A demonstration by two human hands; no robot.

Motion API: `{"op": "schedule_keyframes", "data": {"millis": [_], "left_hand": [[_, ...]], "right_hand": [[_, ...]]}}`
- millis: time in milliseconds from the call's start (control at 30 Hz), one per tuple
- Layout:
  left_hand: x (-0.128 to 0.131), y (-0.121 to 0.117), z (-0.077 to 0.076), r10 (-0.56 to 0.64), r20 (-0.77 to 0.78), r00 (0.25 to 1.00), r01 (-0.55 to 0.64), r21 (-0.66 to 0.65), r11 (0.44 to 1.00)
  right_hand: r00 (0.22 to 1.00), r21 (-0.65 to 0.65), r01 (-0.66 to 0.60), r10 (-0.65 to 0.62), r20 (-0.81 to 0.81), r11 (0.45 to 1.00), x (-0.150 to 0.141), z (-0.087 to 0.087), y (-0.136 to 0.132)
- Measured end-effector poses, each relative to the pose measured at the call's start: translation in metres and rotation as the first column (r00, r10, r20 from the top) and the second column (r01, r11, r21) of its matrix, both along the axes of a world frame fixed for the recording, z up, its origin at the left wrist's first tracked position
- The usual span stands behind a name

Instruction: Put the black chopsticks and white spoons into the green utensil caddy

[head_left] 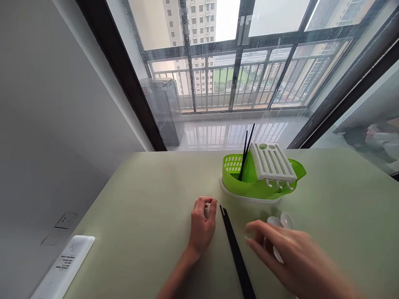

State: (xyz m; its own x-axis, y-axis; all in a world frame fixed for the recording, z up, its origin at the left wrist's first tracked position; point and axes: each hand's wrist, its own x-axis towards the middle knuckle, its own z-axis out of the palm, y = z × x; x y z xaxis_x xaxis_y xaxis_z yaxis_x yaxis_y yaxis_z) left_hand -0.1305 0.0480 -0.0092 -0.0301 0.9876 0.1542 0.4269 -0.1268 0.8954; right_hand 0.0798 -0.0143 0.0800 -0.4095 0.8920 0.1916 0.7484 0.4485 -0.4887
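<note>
My left hand (203, 224) rests on the table, its fingers curled and the thumb tip meeting the index finger, with nothing visible in it. Just to its right lies a bundle of black chopsticks (235, 251), pointing away from me. My right hand (285, 249), slightly blurred, hovers right of the chopsticks with thumb and index finger apart and nothing between their tips. Partly hidden behind that hand are white spoons (286, 220). Beyond both hands stands a green utensil holder (241, 189) with a white slotted rack (274, 162); a couple of black chopsticks (245, 155) lean upright in its left basket.
The pale green table (140, 199) runs up to a large glass door with a dark frame. A white power-strip-like box (67, 263) lies at the left edge, near a wall socket (65, 221). Small hooks (279, 184) jut from the rack's front.
</note>
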Motion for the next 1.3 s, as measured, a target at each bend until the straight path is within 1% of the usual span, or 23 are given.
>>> {"op": "schedule_keyframes", "data": {"millis": [33, 100, 167, 233, 333, 400, 500, 567, 700, 800, 967, 1200, 1300], "left_hand": [[0.001, 0.0, 0.001, -0.002, -0.001, 1.0, 0.002, -0.009, 1.0], [0.002, -0.001, 0.002, -0.003, -0.005, 1.0, 0.003, -0.027, 1.0], [0.002, -0.001, 0.003, -0.004, -0.011, 1.0, 0.004, -0.036, 0.999], [0.002, -0.002, 0.003, -0.011, -0.016, 1.0, 0.01, -0.035, 0.999], [0.002, -0.001, 0.002, -0.017, -0.019, 1.0, 0.016, -0.035, 0.999], [0.002, -0.001, 0.002, -0.012, -0.024, 1.0, 0.011, -0.039, 0.999], [0.002, -0.001, 0.002, -0.013, -0.033, 0.999, 0.011, -0.047, 0.999], [0.002, -0.001, 0.002, -0.018, -0.032, 0.999, 0.016, -0.051, 0.999], [0.002, -0.001, 0.001, -0.015, -0.035, 0.999, 0.014, -0.051, 0.999], [0.002, -0.001, 0.001, -0.013, -0.04, 0.999, 0.011, -0.054, 0.998], [0.002, -0.001, -0.001, -0.02, -0.034, 0.999, 0.018, -0.05, 0.999], [0.002, -0.001, -0.001, -0.04, -0.031, 0.999, 0.038, -0.064, 0.997], [0.001, -0.002, 0.0, -0.058, -0.029, 0.998, 0.056, -0.068, 0.996]], "right_hand": [[0.998, -0.031, 0.01, -0.008, 0.066, 0.999, -0.001, -0.014, -0.007], [0.981, -0.119, 0.074, -0.051, 0.188, 0.99, -0.005, -0.041, -0.019], [0.959, -0.17, 0.126, -0.076, 0.275, 0.977, -0.011, -0.062, -0.03], [0.937, -0.207, 0.182, -0.106, 0.332, 0.961, -0.017, -0.077, -0.038], [0.94, -0.299, 0.201, -0.099, 0.326, 0.933, -0.025, -0.088, -0.043], [0.947, -0.356, 0.206, -0.094, 0.309, 0.911, -0.029, -0.09, -0.043], [0.94, -0.41, 0.244, -0.11, 0.324, 0.879, -0.031, -0.091, -0.042], [0.931, -0.422, 0.27, -0.121, 0.345, 0.865, -0.033, -0.092, -0.042], [0.904, -0.4, 0.324, -0.156, 0.398, 0.857, -0.039, -0.094, -0.042], [0.891, -0.393, 0.347, -0.169, 0.42, 0.851, -0.044, -0.089, -0.039], [0.859, -0.403, 0.384, -0.161, 0.486, 0.831, -0.05, -0.076, -0.029], [0.851, -0.397, 0.39, -0.161, 0.5, 0.831, -0.053, -0.063, -0.014], [0.855, -0.366, 0.383, -0.175, 0.488, 0.848, -0.052, -0.061, -0.009]]}}
